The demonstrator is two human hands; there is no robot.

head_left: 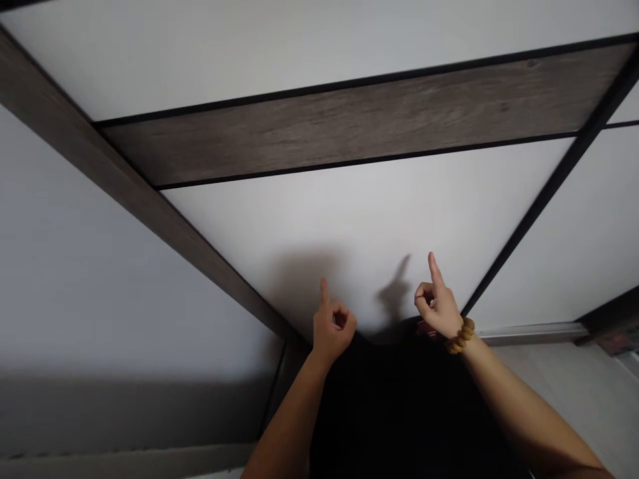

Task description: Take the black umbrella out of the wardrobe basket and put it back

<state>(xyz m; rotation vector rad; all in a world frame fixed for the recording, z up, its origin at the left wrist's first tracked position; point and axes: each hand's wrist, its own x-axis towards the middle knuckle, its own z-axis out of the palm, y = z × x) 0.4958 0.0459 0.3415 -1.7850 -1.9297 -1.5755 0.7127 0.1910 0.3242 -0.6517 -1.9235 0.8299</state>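
Note:
My left hand (pixel 332 327) is in front of a white door panel (pixel 369 206), low in the view. One of its fingers points up and away, while the thumb and another finger curl into a ring with nothing inside. To the right, my right hand (pixel 444 307) makes much the same shape, one finger stretched out and the thumb curled round to a fingertip. A bracelet of yellow-brown beads (pixel 460 336) circles the right wrist. Both hands are empty and apart from each other. Their shadows fall on the panel, and neither hand visibly touches it.
A grey-brown wood-grain band (pixel 359 113) crosses the door between black strips. A wooden upright (pixel 150 199) borders it on the left, beside a pale wall (pixel 100 266). On the right runs a black frame edge (pixel 539 206). Grey floor (pixel 559 379) shows lower right. Black clothing (pixel 409 412) covers my body.

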